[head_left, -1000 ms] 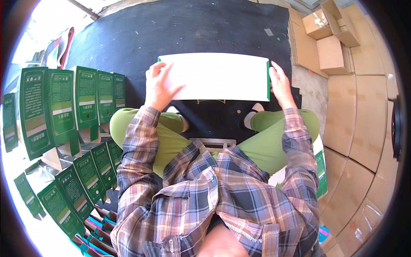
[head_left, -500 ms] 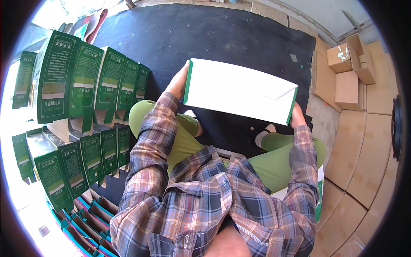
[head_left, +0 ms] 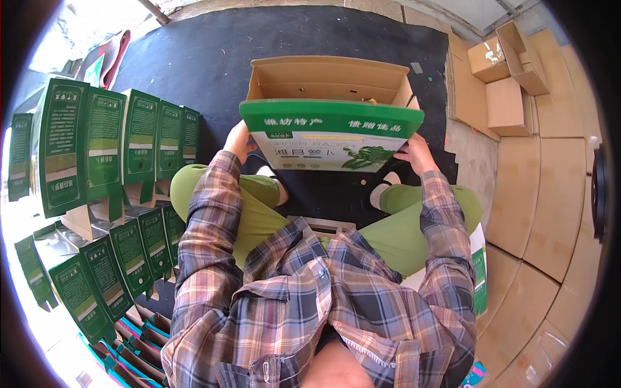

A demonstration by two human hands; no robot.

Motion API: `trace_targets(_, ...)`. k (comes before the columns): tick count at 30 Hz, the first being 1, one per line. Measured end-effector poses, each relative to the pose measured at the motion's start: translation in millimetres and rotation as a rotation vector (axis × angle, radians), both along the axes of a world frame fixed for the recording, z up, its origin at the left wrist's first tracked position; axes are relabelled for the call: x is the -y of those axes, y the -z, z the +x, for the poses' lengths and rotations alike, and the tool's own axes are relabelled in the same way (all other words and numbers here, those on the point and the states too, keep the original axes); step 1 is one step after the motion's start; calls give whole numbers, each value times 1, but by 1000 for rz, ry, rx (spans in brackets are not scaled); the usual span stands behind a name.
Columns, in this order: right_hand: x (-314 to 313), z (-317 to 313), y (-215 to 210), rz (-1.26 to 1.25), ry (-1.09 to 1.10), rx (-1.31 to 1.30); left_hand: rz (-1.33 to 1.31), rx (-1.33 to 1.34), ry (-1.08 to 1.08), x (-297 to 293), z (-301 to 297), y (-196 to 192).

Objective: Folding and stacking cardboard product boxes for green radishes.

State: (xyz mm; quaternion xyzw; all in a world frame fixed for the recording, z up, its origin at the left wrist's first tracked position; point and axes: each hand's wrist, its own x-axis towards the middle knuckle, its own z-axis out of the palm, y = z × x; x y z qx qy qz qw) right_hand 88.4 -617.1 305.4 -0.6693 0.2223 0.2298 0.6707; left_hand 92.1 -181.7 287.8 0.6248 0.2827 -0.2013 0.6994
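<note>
I hold a green and white printed carton [head_left: 331,132] in front of me, opened up so its brown cardboard inside faces up. My left hand [head_left: 238,140] grips its left end and my right hand [head_left: 415,152] grips its right end. The carton hangs above a black mat [head_left: 213,58] on the floor, over my crossed legs in green trousers.
Rows of folded green cartons [head_left: 110,142] stand upright at my left, with more of them [head_left: 97,271] lower left. Small brown cardboard boxes [head_left: 508,71] lie at the upper right. Flat brown cardboard sheets [head_left: 556,194] cover the floor on the right.
The carton was flat with its white side toward me; it has since been turned and opened into a box shape, showing its green printed face and brown inside.
</note>
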Motion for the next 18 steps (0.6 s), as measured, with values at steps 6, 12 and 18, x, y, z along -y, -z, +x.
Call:
trace_targets(6, 3, -4, 14, -192, -154, -102, 100, 55, 117, 0, -1, 15)
trace_targets(12, 14, -1, 13, -214, -74, 64, 419, 280, 225, 19, 7, 0)
trace_targets(18, -1, 5, -8, -251, -166, 157, 411, 306, 521, 14, 5, -13)
